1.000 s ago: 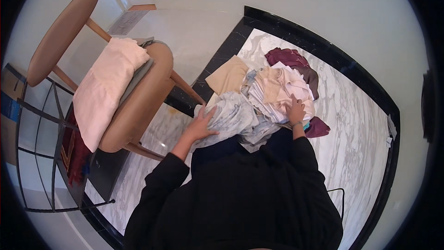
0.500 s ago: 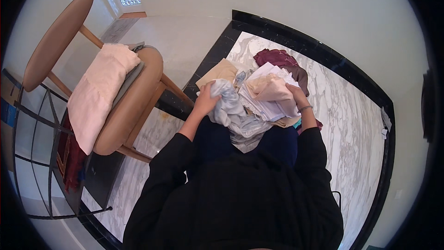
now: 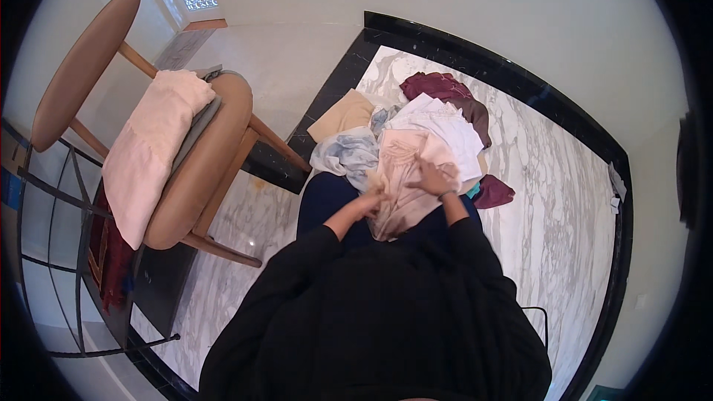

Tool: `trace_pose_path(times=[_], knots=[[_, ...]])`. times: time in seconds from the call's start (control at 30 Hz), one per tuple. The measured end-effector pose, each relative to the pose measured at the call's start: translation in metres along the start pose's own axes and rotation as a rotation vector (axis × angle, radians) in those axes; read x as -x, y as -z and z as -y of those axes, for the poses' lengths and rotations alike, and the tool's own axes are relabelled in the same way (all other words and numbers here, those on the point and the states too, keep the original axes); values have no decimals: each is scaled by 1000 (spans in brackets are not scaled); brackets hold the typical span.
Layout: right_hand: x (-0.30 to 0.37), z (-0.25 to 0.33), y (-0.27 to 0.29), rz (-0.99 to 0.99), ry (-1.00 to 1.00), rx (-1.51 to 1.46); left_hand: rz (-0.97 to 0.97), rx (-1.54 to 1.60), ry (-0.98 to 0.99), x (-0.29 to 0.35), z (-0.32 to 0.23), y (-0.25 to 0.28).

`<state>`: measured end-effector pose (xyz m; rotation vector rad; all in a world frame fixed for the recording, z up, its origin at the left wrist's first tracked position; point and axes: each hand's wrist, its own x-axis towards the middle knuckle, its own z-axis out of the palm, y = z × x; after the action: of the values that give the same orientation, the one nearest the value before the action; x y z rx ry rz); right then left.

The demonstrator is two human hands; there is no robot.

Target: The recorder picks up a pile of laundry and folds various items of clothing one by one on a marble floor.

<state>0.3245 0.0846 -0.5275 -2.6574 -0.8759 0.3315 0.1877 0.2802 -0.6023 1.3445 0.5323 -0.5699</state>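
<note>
A pale peach cloth (image 3: 405, 150) is spread over my lap, its lower end hanging toward me in loose folds. At its left edge my left hand (image 3: 368, 202) is closed, fingers bunched on the fabric. My right hand (image 3: 432, 178) rests on the cloth's right part with its fingers spread. Beneath and beyond it lies a folded white cloth (image 3: 464, 137) with a lacy edge. To the left, a crumpled pale blue-and-white cloth (image 3: 345, 152) lies beside a folded tan cloth (image 3: 343, 115).
Farther off, maroon cloth (image 3: 438, 87) and brown cloth (image 3: 475, 119) lie on the marble floor (image 3: 553, 178). At left stands a tan chair (image 3: 200, 171) with a folded pink cloth (image 3: 157, 145) on its seat. Beside it is a black metal rack (image 3: 53, 215).
The peach cloth has come nearer and is spread over my lap. My left hand has left the blue-and-white cloth, which now lies farther left. Both hands are closer together.
</note>
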Motion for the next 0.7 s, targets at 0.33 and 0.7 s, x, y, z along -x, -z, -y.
trace_pose_path(times=[0.33, 0.7], knots=[[45, 52, -85, 16, -191, 398, -229, -224, -650, 14, 9, -29], [-103, -24, -83, 136, -369, 326, -1045, -543, -449, 156, 93, 119]])
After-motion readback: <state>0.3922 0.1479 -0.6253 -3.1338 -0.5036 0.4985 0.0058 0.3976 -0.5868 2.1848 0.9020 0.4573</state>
